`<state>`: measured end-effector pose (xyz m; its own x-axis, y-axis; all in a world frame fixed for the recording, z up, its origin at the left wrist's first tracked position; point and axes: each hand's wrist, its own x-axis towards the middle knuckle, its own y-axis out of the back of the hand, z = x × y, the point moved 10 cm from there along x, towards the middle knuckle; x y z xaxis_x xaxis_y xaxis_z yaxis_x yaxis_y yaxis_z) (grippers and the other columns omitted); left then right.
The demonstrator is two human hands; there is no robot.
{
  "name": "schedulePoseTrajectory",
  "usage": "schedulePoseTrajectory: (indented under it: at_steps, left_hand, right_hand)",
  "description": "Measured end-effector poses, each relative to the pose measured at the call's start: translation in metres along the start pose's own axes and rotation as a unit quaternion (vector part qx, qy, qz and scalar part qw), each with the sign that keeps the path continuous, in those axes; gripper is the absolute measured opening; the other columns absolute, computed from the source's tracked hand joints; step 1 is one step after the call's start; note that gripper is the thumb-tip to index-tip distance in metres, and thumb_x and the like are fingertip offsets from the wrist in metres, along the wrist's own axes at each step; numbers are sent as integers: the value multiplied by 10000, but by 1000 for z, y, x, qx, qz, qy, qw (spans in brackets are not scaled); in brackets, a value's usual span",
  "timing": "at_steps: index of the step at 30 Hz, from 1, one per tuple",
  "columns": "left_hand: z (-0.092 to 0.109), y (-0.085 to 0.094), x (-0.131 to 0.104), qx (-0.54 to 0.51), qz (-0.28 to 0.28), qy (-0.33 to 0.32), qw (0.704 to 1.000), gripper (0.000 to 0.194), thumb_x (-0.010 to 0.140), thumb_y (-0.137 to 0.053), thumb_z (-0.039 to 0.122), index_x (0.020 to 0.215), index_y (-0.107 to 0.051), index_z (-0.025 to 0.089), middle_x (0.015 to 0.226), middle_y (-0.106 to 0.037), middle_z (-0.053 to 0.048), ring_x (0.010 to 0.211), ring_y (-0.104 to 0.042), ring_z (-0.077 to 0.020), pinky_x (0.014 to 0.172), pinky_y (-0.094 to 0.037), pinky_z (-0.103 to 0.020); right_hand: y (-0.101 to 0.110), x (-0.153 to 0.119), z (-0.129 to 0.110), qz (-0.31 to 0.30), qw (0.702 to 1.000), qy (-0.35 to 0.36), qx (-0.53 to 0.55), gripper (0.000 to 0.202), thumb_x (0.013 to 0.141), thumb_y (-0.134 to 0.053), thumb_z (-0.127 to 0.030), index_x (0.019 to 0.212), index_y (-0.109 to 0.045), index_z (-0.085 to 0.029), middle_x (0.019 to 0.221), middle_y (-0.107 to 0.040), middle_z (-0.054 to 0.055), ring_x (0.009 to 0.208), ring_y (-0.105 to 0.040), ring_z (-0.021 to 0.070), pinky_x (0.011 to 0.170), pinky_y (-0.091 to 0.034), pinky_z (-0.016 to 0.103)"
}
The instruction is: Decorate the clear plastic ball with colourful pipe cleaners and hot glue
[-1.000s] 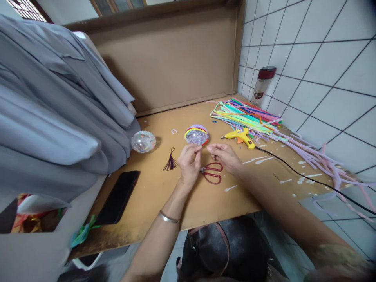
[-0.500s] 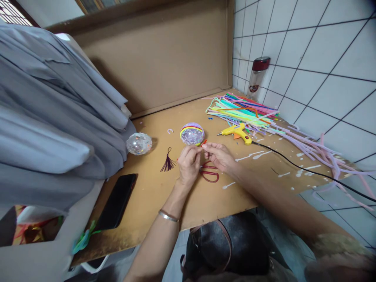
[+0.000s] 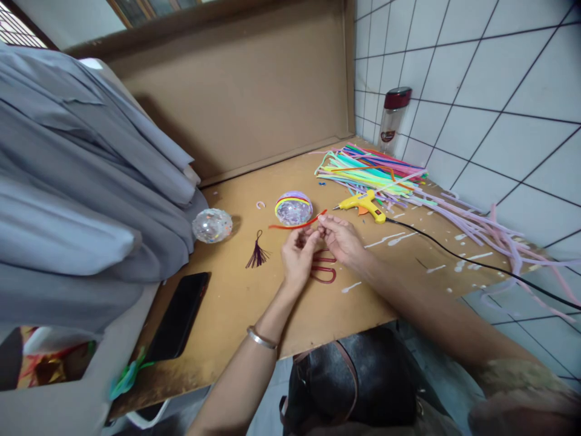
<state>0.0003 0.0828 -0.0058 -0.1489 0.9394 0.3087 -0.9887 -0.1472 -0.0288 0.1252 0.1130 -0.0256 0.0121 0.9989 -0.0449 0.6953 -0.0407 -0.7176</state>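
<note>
A red pipe cleaner (image 3: 290, 227) stretches across in front of the decorated ball, pinched near its right end by my right hand (image 3: 342, 241). My left hand (image 3: 297, 257) is just below the strip, its fingers loosely curled, thumb and fingertips apart, with nothing seen between them. Behind the strip sits a clear ball (image 3: 294, 212) with purple, red and yellow bands over its top. Red-handled scissors (image 3: 324, 275) lie under my hands, their blades hidden. Left of my hands is a dark purple tassel (image 3: 258, 253) with a loop.
A speckled clear ball (image 3: 212, 226) and a black phone (image 3: 179, 315) are on the left. At right lie a yellow glue gun (image 3: 363, 204) with a black cord and a pile of coloured pipe cleaners (image 3: 372, 172). A bottle (image 3: 394, 121) stands by the tiled wall.
The red pipe cleaner now extends leftward in full view from my right hand. My left hand has come down slightly, and its fingers have loosened. The view has shifted slightly.
</note>
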Motion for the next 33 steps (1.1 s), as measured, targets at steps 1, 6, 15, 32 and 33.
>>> schedulePoseTrajectory:
  at_steps: [1,6,15,32,33]
  left_hand:
    - [-3,3,2,-37,16,13,999,325,731,-824,422,930,-776,169,904,-794,-68,809,-723,-170,819,-570,-305]
    - [-7,12,6,-123,78,32,989,347,630,-889,426,842,-790,169,786,-777,-39,710,-691,-142,774,-563,-293]
    - [3,18,9,-79,125,-9,989,353,683,-830,477,814,-754,158,734,-733,-25,681,-657,-131,727,-544,-271]
    - [46,12,85,279,13,-142,950,113,730,-748,280,774,-691,193,1358,-628,-116,1378,-498,-310,1223,-321,-498]
    - [41,10,85,280,7,-144,949,116,730,-752,280,777,-690,194,1349,-632,-117,1386,-489,-313,1225,-318,-500]
  right_hand:
    - [-1,-1,0,-4,1000,0,-5,384,477,-951,-344,645,-639,-195,597,-572,-62,594,-467,73,575,-375,228]
    - [-11,-5,6,-33,999,-18,-30,358,485,-931,-362,589,-639,-181,560,-555,-55,573,-434,67,564,-339,235]
    - [-14,-7,11,-40,999,-28,-21,353,480,-921,-372,632,-666,-182,578,-581,-48,567,-449,69,563,-346,234]
    - [-5,102,-25,26,988,56,-142,143,849,-605,-280,781,-711,-210,830,-754,12,911,-681,150,934,-499,314]
    - [-7,103,-17,7,989,43,-141,152,856,-608,-286,778,-714,-210,833,-758,15,916,-686,153,949,-499,319]
